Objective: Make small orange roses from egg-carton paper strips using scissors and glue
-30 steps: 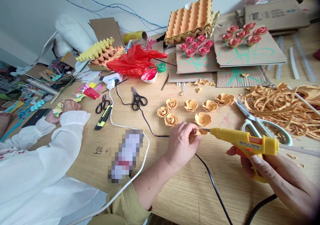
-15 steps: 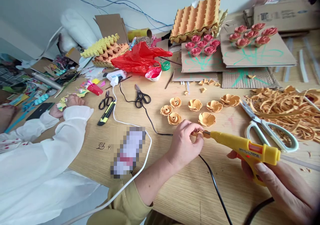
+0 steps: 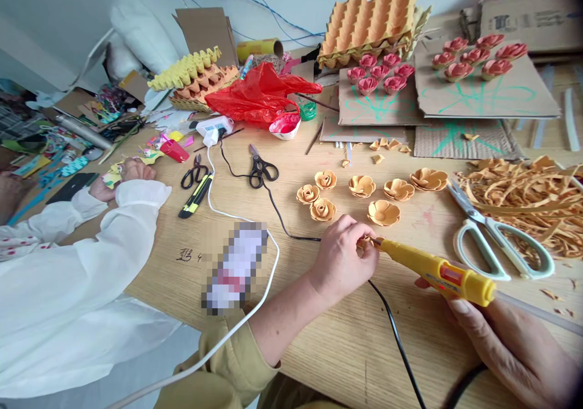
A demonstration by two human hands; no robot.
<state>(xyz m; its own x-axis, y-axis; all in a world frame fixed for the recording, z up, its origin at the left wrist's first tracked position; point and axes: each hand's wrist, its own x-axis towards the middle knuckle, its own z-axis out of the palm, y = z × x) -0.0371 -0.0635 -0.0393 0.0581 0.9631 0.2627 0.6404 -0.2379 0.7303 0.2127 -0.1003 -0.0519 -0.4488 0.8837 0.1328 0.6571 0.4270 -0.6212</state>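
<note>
My left hand [image 3: 342, 258] pinches a small orange paper flower piece [image 3: 367, 243] just above the wooden table [image 3: 328, 348]. My right hand [image 3: 505, 342] grips a yellow hot glue gun [image 3: 437, 269], and its nozzle touches that piece. The gun's black cord [image 3: 396, 342] trails toward me across the table. Several finished orange paper flowers [image 3: 362, 185] lie just beyond my left hand.
Large white-handled scissors [image 3: 496, 239] lie right of the flowers, beside a heap of orange strips [image 3: 523, 190]. Black scissors [image 3: 259, 169], a utility knife [image 3: 197, 195] and a white cable [image 3: 255, 300] lie to the left. Another person's white sleeve [image 3: 91, 257] rests at left. Egg trays [image 3: 368, 23], pink flowers on cardboard [image 3: 378, 75] and a red bag [image 3: 259, 93] are behind.
The glue gun has tilted lower and its nozzle has closed onto the piece in my left hand. My view has shifted slightly, so everything sits a little further right.
</note>
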